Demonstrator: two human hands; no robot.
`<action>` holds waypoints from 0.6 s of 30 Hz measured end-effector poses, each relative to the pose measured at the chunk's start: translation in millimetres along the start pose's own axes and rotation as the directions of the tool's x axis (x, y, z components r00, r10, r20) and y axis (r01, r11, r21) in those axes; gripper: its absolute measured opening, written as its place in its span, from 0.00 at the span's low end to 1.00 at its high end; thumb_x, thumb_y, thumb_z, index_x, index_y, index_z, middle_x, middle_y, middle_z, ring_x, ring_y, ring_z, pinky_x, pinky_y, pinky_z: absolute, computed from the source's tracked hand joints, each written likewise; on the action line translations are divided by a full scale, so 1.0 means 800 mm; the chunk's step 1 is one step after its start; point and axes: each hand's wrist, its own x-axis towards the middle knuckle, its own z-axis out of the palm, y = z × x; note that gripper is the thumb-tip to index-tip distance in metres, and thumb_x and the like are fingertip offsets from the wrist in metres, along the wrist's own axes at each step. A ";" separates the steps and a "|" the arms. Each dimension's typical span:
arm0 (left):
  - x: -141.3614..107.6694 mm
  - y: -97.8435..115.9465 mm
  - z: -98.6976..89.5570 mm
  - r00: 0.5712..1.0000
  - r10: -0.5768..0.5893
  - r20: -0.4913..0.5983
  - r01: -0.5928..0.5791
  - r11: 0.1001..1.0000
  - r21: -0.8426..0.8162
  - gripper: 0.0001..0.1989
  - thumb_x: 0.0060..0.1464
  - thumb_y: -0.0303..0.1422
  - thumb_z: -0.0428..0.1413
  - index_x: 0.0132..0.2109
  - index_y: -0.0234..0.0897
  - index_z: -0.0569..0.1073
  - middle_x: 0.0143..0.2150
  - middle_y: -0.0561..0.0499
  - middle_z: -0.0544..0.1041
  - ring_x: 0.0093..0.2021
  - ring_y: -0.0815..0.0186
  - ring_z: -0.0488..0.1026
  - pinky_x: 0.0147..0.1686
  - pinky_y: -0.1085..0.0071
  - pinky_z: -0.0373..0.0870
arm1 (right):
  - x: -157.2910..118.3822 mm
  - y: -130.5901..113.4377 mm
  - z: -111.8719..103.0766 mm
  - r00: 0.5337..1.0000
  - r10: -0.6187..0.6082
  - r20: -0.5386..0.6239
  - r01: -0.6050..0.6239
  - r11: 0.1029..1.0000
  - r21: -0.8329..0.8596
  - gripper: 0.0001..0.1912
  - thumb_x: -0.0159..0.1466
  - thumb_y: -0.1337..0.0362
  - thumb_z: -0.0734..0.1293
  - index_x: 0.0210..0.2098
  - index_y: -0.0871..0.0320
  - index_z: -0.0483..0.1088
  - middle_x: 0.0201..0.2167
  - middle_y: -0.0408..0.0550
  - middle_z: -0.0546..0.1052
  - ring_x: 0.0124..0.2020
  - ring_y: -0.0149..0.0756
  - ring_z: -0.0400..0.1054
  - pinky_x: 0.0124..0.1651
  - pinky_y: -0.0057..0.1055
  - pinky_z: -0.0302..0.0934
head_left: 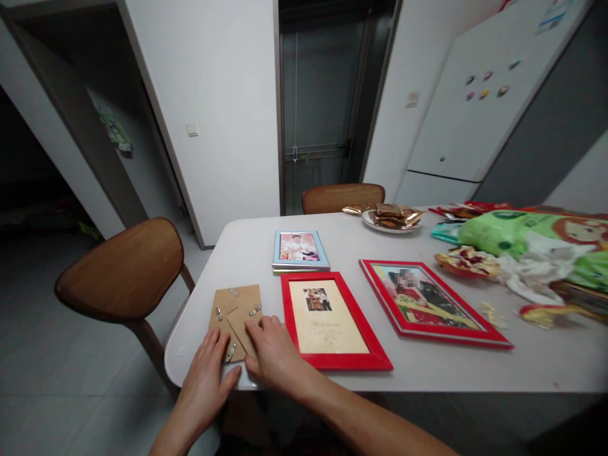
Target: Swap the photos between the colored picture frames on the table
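Note:
A brown backing board (237, 316) with metal clips lies on the white table near its left corner. My left hand (206, 373) rests at the board's lower left edge, fingers extended and thumb apart. On the board's right side lie the fingers of my right hand (273, 348), spread a little, with the thumb at the lower edge. Just right of that hand is a red frame (342, 361) around a cream sheet with a small photo. Another red frame (437, 304) holding a picture lies farther right. Behind the board sits a light blue frame (299, 248) on top of something thin.
The white table (228, 253) also bears a plate (394, 227) of wrapped snacks, an opened pomegranate (468, 261), crumpled tissue (532, 269) and a green package (517, 231). Wooden chairs stand at the left (123, 272) and far side (342, 197).

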 end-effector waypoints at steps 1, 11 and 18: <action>0.000 -0.001 0.002 0.999 0.018 -0.026 -0.018 1.000 0.000 0.25 0.49 0.36 0.49 0.54 0.32 0.59 0.57 0.37 0.58 0.58 0.53 0.53 0.53 0.54 0.57 | 0.002 0.000 -0.001 1.000 0.006 -0.011 -0.006 0.998 0.055 0.26 0.49 0.62 0.64 0.48 0.59 0.61 0.40 0.54 0.66 0.41 0.42 0.57 0.42 0.37 0.54; 0.040 0.073 -0.026 0.866 0.335 -0.372 -0.350 0.936 0.030 0.29 0.51 0.35 0.51 0.58 0.36 0.50 0.58 0.37 0.56 0.59 0.55 0.50 0.52 0.55 0.58 | -0.023 0.035 -0.095 0.942 -0.039 -0.334 0.128 0.960 0.248 0.21 0.49 0.69 0.62 0.44 0.58 0.65 0.41 0.50 0.66 0.43 0.37 0.58 0.47 0.37 0.56; 0.061 0.160 0.027 0.904 0.380 -0.197 -0.401 0.912 -0.082 0.31 0.44 0.34 0.57 0.53 0.27 0.57 0.56 0.31 0.59 0.57 0.52 0.53 0.51 0.55 0.61 | -0.078 0.112 -0.123 0.956 0.143 -0.257 -0.108 0.983 0.146 0.17 0.49 0.66 0.61 0.39 0.58 0.69 0.40 0.51 0.68 0.42 0.38 0.62 0.47 0.39 0.57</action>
